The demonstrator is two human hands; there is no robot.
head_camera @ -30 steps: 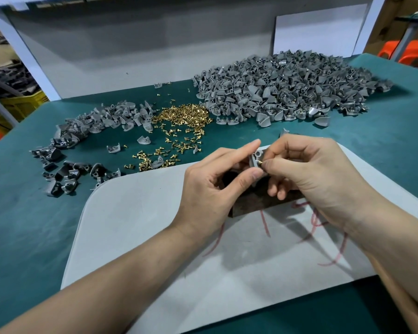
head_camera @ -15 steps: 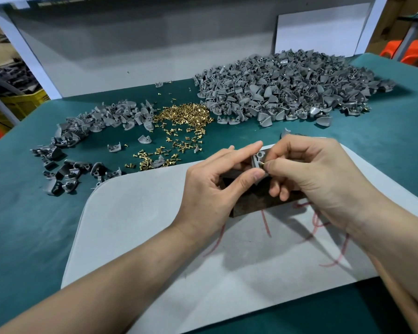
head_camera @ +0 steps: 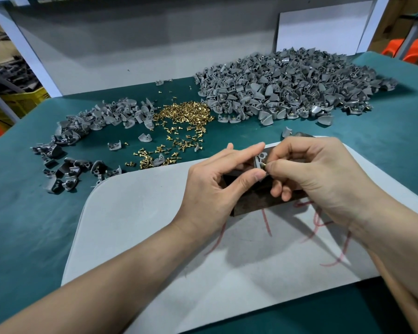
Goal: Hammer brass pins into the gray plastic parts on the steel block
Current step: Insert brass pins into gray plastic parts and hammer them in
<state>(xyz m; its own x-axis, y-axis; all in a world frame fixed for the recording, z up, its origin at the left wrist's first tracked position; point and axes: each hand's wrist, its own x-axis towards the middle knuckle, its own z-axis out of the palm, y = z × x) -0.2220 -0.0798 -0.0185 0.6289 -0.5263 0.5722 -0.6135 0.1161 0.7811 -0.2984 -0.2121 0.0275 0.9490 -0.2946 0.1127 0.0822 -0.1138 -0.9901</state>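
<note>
A small gray plastic part [head_camera: 260, 160] is pinched between the thumb and forefinger of my left hand [head_camera: 217, 186], just above the dark steel block [head_camera: 258, 201]. My right hand [head_camera: 321, 174] pinches a brass pin [head_camera: 264, 165] with thumb and forefinger and holds its tip against the part. The block lies on a pale gray mat [head_camera: 155, 237] and is mostly hidden under both hands. No hammer is in view.
A heap of loose brass pins [head_camera: 184, 114] lies beyond the mat on the green table [head_camera: 22, 213]. A big pile of gray parts [head_camera: 287, 90] sits at the back right, a smaller one [head_camera: 101, 116] at the left. Red marks [head_camera: 333, 237] cross the mat.
Both hands stay over the block, shifted only slightly. The pin sits closer against the gray part than a second ago.
</note>
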